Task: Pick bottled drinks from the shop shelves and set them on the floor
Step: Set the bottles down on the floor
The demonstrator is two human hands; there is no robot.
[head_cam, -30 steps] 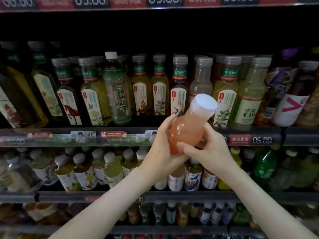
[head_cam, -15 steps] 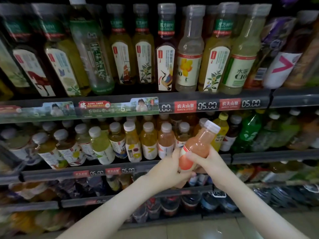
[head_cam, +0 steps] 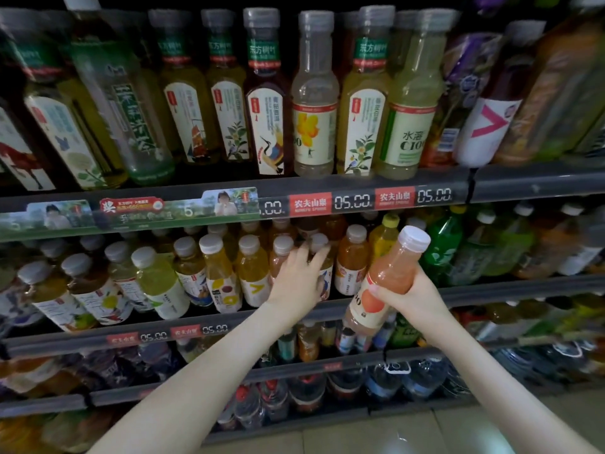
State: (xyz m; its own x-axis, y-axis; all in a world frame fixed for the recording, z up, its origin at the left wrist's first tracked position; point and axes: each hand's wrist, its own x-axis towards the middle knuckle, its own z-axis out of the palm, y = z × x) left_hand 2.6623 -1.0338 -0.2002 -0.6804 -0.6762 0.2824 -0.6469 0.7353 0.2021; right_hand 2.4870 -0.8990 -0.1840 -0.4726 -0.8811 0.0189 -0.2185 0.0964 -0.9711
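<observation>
Right hand [head_cam: 411,298] grips tilted pink bottle [head_cam: 393,267], fingers curled round its middle. Left hand [head_cam: 294,283] on shelf bottle [head_cam: 326,280], fingers slightly spread, touching it.

I count two hands, the left hand [head_cam: 296,283] and the right hand [head_cam: 413,298], and one pink bottle [head_cam: 388,276] held clear of the rows. The upper rail [head_cam: 510,184] carries two red brand tags [head_cam: 310,203], and the rail below [head_cam: 491,290] two more. The shelved bottles [head_cam: 314,103] blur past counting.
</observation>
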